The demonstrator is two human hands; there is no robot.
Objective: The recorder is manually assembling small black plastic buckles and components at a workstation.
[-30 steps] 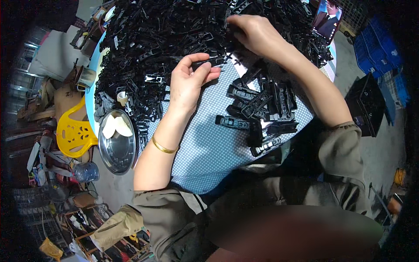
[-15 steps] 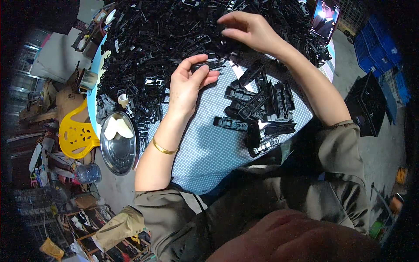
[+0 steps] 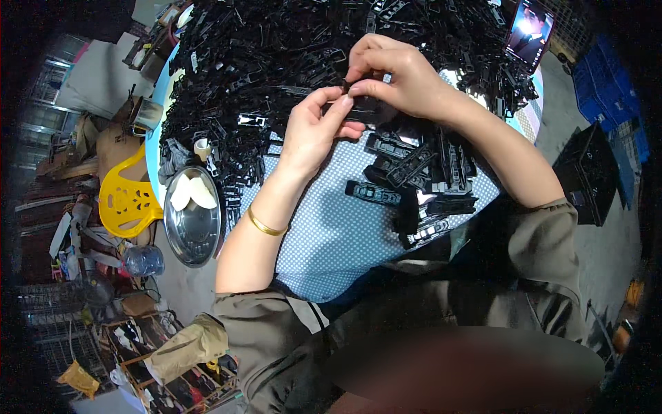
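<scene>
My left hand [image 3: 307, 135] and my right hand [image 3: 407, 79] meet fingertip to fingertip over the near edge of a big heap of small black plastic parts [image 3: 255, 58]. Between the pinched fingers of both is a small dark plastic piece [image 3: 345, 87], mostly covered by the fingertips. Its exact shape cannot be made out. Below my right wrist, a looser group of larger, long black plastic parts [image 3: 407, 165] lies on the dotted tablecloth [image 3: 324, 228]. One such long part [image 3: 373, 193] rests apart at that group's left side.
At the table's left edge stands an oval metal tray [image 3: 193, 238] with white pieces on it, beside a tape roll [image 3: 202, 148]. A yellow plastic chair [image 3: 124, 203] is further left. A lit phone [image 3: 529, 33] stands at the far right, near blue crates [image 3: 607, 79] and a black bin [image 3: 586, 172].
My right hand has come down and left from above the heap to meet my left hand. Its fingers have closed at the piece that my left hand was holding. The view has shifted slightly.
</scene>
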